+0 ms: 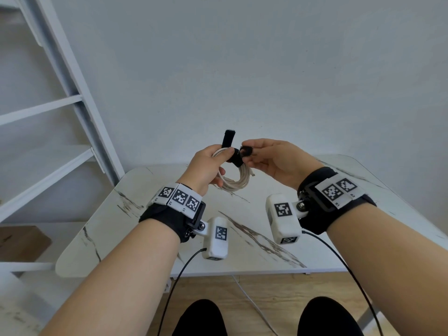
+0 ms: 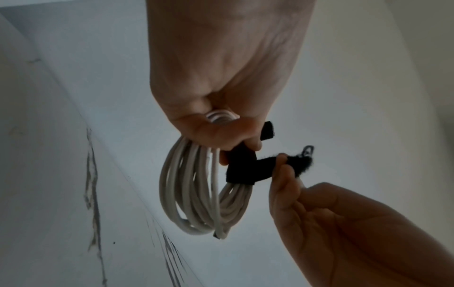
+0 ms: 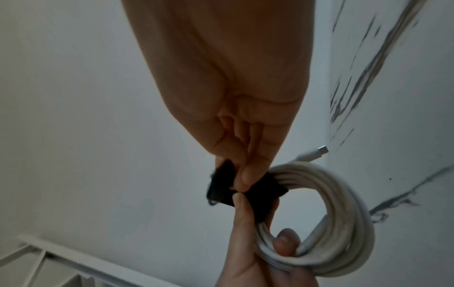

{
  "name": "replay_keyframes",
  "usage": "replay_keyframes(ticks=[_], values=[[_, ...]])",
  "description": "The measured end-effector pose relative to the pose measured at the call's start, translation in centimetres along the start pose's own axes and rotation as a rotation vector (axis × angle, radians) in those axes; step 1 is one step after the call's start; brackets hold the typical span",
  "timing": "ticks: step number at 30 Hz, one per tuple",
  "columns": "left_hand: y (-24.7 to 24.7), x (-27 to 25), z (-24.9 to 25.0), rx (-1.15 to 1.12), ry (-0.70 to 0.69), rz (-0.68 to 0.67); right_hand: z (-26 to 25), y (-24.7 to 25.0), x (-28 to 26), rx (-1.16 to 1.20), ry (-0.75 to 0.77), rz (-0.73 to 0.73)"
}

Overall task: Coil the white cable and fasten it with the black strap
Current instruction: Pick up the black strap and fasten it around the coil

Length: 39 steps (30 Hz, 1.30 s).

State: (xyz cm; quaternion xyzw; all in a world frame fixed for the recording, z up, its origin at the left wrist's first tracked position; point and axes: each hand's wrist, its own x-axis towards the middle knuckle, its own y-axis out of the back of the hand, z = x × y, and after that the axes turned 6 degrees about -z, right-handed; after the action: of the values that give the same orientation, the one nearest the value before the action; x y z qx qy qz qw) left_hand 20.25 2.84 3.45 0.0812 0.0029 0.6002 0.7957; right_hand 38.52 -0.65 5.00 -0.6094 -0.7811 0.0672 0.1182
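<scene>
The white cable (image 1: pixel 236 181) (image 2: pixel 196 194) (image 3: pixel 343 213) is wound into a coil and held in the air above the table. My left hand (image 1: pixel 211 166) (image 2: pixel 221 132) (image 3: pixel 265 242) grips the top of the coil, thumb pressing the black strap (image 1: pixel 234 156) (image 2: pixel 242 169) (image 3: pixel 260 192) against it. One strap end (image 1: pixel 229 138) sticks up above the left hand. My right hand (image 1: pixel 261 154) (image 2: pixel 285 165) (image 3: pixel 242 174) pinches the other, fuzzy strap end (image 1: pixel 246 151) (image 2: pixel 298 165), which is partly wrapped round the bundle. A cable plug (image 3: pixel 321 150) pokes out of the coil.
A white marble-patterned table (image 1: pixel 145 214) lies below the hands. A white ladder-like frame (image 1: pixel 72 98) leans at the left against the pale wall. A brown box (image 1: pixel 21 241) sits low at the left. My knees (image 1: pixel 201 318) and a thin white cord on the wooden floor show at the bottom.
</scene>
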Motion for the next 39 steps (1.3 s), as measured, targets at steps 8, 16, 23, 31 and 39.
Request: replay_keyframes(ticks=[8,16,23,31,39], values=[[0.2,-0.4,0.4,-0.030,0.019,-0.101,-0.2,0.4,0.0,-0.061,0.061,0.115],[-0.2,-0.7,1.0,-0.017,-0.003,-0.228,0.0,0.5,0.7,-0.263,0.097,0.285],[-0.4,-0.9,0.9,-0.005,-0.023,-0.213,0.8,0.0,1.1,-0.315,-0.013,0.329],[-0.6,-0.9,0.4,-0.017,0.004,-0.176,1.2,0.2,1.1,-0.368,-0.058,0.281],[-0.3,-0.7,0.6,-0.053,0.039,-0.137,0.8,0.9,0.5,-0.325,-0.059,0.136]])
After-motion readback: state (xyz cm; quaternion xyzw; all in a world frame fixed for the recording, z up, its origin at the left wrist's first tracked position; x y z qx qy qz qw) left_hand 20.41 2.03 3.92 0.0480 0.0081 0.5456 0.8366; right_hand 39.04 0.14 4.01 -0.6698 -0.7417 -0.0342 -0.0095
